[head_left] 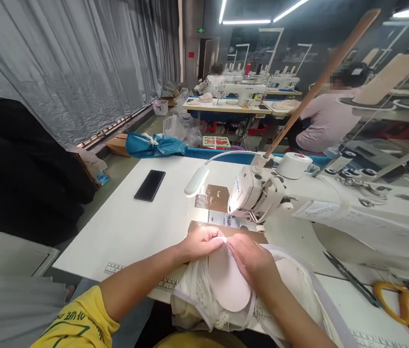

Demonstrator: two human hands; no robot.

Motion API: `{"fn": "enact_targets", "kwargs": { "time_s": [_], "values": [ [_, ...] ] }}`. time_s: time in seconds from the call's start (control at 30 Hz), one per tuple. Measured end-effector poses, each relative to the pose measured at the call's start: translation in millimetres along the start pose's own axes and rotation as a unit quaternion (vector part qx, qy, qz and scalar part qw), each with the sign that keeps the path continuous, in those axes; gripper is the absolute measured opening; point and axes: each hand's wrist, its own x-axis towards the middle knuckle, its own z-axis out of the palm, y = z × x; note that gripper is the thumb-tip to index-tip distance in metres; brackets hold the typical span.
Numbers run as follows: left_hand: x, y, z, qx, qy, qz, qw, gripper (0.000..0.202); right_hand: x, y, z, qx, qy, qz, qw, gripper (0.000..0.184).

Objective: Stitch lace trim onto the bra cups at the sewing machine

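A pale bra (226, 282) with padded cups and lace lies at the table's front edge, partly under my forearms. My left hand (204, 241) pinches its upper edge between thumb and fingers. Right beside it, my right hand (249, 256) is closed on the same edge, so the fingertips of both hands nearly meet. One smooth cup hangs below the pinch, and white lace spreads to its left. Just beyond my hands stands a white sewing machine (249, 191), its needle area lit by a small lamp (196, 181).
A black phone (149, 185) lies on the white table (117, 227) at the left. Thread snips (352, 278) and red-and-yellow-handled scissors (394, 302) are at the right. A blue cloth bundle (157, 145) sits past the far edge. Behind, a person (329, 118) sits among other machines.
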Motion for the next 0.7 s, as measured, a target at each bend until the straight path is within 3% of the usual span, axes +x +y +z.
{"fn": "enact_targets", "kwargs": {
  "time_s": [0.23, 0.4, 0.53, 0.6, 0.7],
  "values": [
    [-3.7, -8.2, 4.5, 0.023, -0.005, 0.017, 1.000, 0.024, -12.0, 3.2, 4.5, 0.018, 0.045, -0.040, 0.998, 0.018],
    [-3.4, -11.1, 3.1, 0.018, -0.003, 0.012, 1.000, 0.023, -5.2, -0.3, 3.4, 0.023, -0.014, -0.012, 1.000, 0.015],
    [-2.9, -12.0, 4.1, 0.012, 0.017, -0.008, 1.000, 0.023, 5.3, -12.2, -13.7, 0.078, 0.038, -0.067, 0.994, 0.022],
    [-3.2, -11.8, 5.0, 0.011, 0.034, -0.016, 0.999, 0.023, 8.1, -17.0, -25.8, 0.137, 0.054, -0.051, 0.988, 0.024],
    [-4.8, -11.1, 5.6, 0.019, 0.040, 0.002, 0.999, 0.022, 5.2, -19.5, -40.6, 0.245, -0.022, 0.022, 0.969, 0.020]
  ]
}}
